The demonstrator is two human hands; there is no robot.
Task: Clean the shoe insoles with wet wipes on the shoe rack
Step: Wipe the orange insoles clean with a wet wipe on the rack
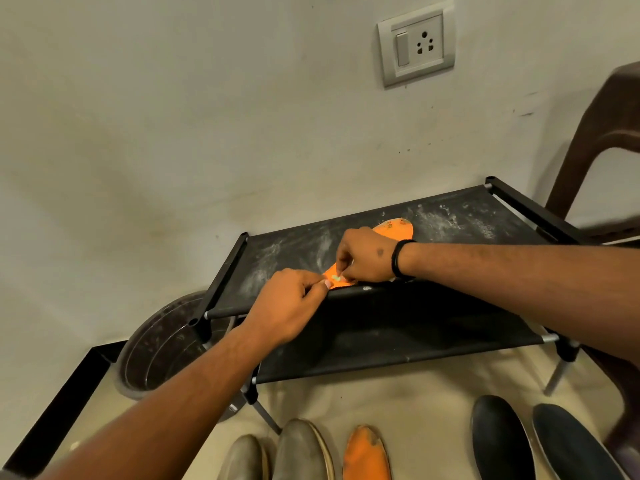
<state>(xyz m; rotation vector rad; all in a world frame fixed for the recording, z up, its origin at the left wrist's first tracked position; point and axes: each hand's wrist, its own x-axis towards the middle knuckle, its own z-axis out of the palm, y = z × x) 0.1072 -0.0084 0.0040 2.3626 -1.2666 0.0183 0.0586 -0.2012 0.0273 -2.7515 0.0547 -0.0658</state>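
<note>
- Nearest the camera, five insoles lie toe-up in a row on the pale floor: two grey insoles, a worn orange insole on the floor with scuffed patches, and two dark insoles. Bare floor separates this row from the rack's legs.
- To the left, a round dark bucket stands against the rack's front-left leg, dusty inside.
- The shoe rack has black fabric shelves stretched between black corner joints and metal tubes; the top shelf is streaked with white dust.
- The left hand reaches over the top shelf's front edge, its fingertips pinching the near end of the orange insole.
- That insole lies flat on the top shelf, its near end at the front rail and its rounded far end pointing toward the wall.
- The right hand, with a black wristband, rests on the insole with fingers curled down; a pale bit shows under them, too small to identify.
- The top shelf's right half lies bare and dusty.
- Behind stands a scuffed off-white wall with a grey switch-and-socket plate; a brown plastic chair stands at the right.
</note>
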